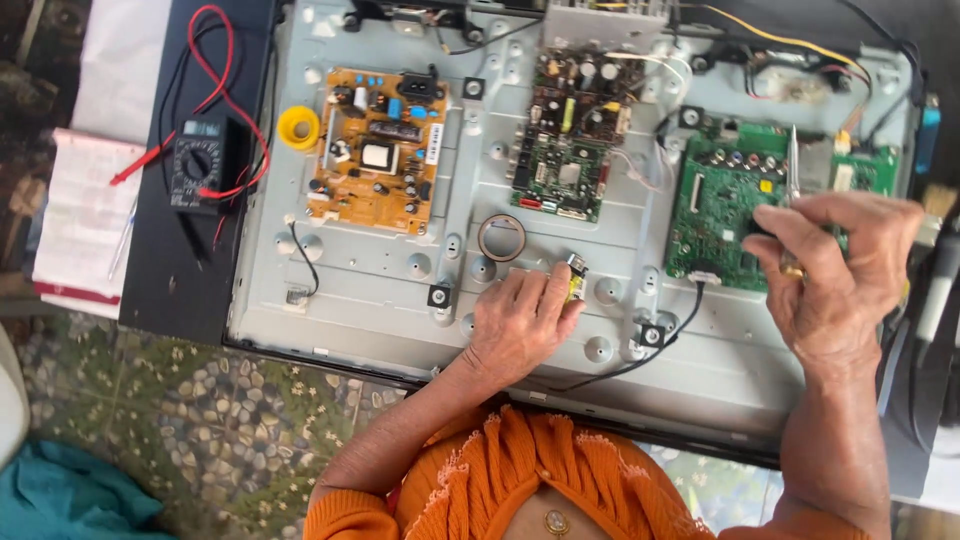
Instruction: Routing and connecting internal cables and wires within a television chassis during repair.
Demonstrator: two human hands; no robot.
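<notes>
My left hand (520, 320) rests on the grey metal back panel (380, 290) of an opened flat screen, its fingers closed on a small yellow and black part (574, 277). My right hand (835, 265) grips a thin silver tool (793, 170), tweezers or a probe, pointing up over the green circuit board (720, 200) at the right. A dark green and black board (568, 135) sits at the centre top and a tan power board (378, 150) lies at the left.
A black multimeter (197, 160) with red leads lies on the dark table at the left, beside papers (85, 215). A yellow solder reel (298, 127) and a tape ring (501, 237) sit on the panel. A soldering iron handle (938, 285) is at the right edge.
</notes>
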